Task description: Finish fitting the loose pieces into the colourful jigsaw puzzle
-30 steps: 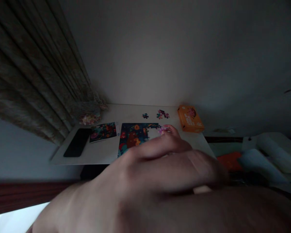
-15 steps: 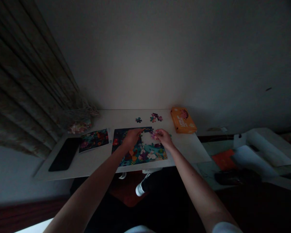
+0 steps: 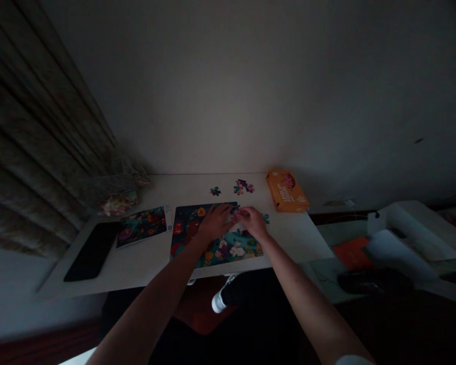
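A colourful jigsaw puzzle (image 3: 237,249) with rabbits and flowers lies on the white table, with a gap in its upper right part. My left hand (image 3: 215,222) rests over the puzzle, fingers stretched out towards the gap. Closed in a pinch, my right hand (image 3: 252,221) holds a pinkish-purple puzzle piece (image 3: 234,214) over the gap; fingers cover part of it. A teal loose piece (image 3: 266,218) shows just beyond the right hand. Further back lie a dark loose piece (image 3: 215,191) and a small cluster of pieces (image 3: 244,186).
An orange box (image 3: 288,190) stands at the table's back right. On the left are a printed picture sheet (image 3: 144,225), a black flat device (image 3: 92,252) and a clear plastic bag (image 3: 116,196). A wall rises behind the table (image 3: 296,241); a curtain hangs at left.
My right hand has moved left with the pinkish-purple piece, into the gap area. My left hand has shifted right, its fingers now spread nearer the piece. The view has tilted slightly.
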`<state>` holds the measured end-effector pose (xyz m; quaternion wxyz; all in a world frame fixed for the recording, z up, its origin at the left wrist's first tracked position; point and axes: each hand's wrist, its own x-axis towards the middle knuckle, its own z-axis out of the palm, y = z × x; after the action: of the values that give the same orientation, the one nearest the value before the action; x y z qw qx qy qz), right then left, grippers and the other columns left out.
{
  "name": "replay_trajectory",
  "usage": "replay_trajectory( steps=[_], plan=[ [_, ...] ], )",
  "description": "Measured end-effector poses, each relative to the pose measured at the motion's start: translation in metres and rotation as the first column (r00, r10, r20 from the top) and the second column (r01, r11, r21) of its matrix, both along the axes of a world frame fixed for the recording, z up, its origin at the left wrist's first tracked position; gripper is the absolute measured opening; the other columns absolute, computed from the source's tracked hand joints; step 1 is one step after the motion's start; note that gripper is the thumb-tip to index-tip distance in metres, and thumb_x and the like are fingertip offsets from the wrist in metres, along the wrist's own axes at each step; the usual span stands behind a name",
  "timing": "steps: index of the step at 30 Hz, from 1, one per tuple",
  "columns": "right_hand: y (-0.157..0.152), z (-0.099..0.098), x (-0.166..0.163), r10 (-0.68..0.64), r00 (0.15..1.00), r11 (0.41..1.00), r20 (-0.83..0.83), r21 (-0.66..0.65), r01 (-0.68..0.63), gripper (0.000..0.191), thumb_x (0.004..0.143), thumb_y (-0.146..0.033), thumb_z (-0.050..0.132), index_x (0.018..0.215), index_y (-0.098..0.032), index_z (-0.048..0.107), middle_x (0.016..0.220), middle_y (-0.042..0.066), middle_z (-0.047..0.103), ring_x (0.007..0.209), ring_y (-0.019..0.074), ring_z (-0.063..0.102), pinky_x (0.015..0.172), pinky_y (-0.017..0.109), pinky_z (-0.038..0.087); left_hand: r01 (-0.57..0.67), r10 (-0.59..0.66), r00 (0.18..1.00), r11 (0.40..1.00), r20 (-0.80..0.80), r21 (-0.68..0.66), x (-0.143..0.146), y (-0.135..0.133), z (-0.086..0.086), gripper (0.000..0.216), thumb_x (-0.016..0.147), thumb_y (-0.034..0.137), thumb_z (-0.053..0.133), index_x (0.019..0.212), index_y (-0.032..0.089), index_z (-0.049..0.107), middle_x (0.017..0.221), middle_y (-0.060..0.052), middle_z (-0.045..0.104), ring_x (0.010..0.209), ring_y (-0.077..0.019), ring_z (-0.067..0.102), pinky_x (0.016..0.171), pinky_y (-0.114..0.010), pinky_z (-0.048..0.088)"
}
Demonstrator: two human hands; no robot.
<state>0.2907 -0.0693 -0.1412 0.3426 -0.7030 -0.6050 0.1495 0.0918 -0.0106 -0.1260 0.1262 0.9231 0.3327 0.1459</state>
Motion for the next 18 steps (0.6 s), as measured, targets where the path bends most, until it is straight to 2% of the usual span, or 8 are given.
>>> replay_trajectory(
  steps=[3, 8, 14, 18],
  plan=[
    [-0.011, 0.003, -0.003, 0.056, 0.995, 0.998, 0.080, 0.022, -0.058, 0.022, 0.093, -0.032, 0.069, 0.111, -0.023, 0.077, 0.114, 0.009, 0.078, 0.108, 0.0258, 0.067, 0.101, 0.039, 0.050, -0.002, 0.002, 1.000, 1.000, -0.002, 0.011, 0.001, -0.001, 0.001, 0.051, 0.105, 0.045, 0.051, 0.150, 0.022, 0.054, 0.155, -0.014, 0.055, 0.147, -0.0291, 0.047, 0.126, -0.056, 0.028],
    [-0.020, 0.010, -0.009, 0.093, 0.980, 0.996, 0.173, -0.028, -0.090, 0.031, 0.101, -0.036, 0.057, 0.124, -0.027, 0.076, 0.132, 0.007, 0.073, 0.117, 0.0270, 0.064, 0.108, 0.041, 0.045, 0.007, -0.006, 1.000, 1.000, -0.019, 0.016, 0.002, -0.002, 0.002, 0.050, 0.106, 0.041, 0.049, 0.153, 0.024, 0.051, 0.155, -0.013, 0.055, 0.146, -0.0285, 0.047, 0.125, -0.056, 0.030],
    [-0.019, 0.013, -0.011, 0.152, 0.951, 0.988, 0.269, -0.016, -0.153, 0.037, 0.105, -0.036, 0.050, 0.130, -0.023, 0.074, 0.142, 0.009, 0.068, 0.118, 0.0283, 0.062, 0.107, 0.043, 0.045, -0.001, 0.002, 0.999, 1.000, -0.039, 0.025, 0.003, -0.003, 0.003, 0.045, 0.108, 0.039, 0.043, 0.146, 0.022, 0.058, 0.155, -0.014, 0.055, 0.146, -0.0292, 0.048, 0.125, -0.056, 0.030],
    [-0.019, 0.010, -0.010, 0.161, 0.951, 0.986, 0.265, 0.004, -0.168, 0.036, 0.105, -0.035, 0.051, 0.130, -0.024, 0.074, 0.139, 0.008, 0.070, 0.118, 0.0286, 0.062, 0.106, 0.043, 0.047, 0.015, -0.014, 1.000, 0.999, -0.015, 0.047, 0.003, -0.002, -0.002, 0.045, 0.107, 0.039, 0.044, 0.147, 0.022, 0.058, 0.154, -0.014, 0.055, 0.145, -0.0299, 0.049, 0.124, -0.058, 0.031]
  ],
)
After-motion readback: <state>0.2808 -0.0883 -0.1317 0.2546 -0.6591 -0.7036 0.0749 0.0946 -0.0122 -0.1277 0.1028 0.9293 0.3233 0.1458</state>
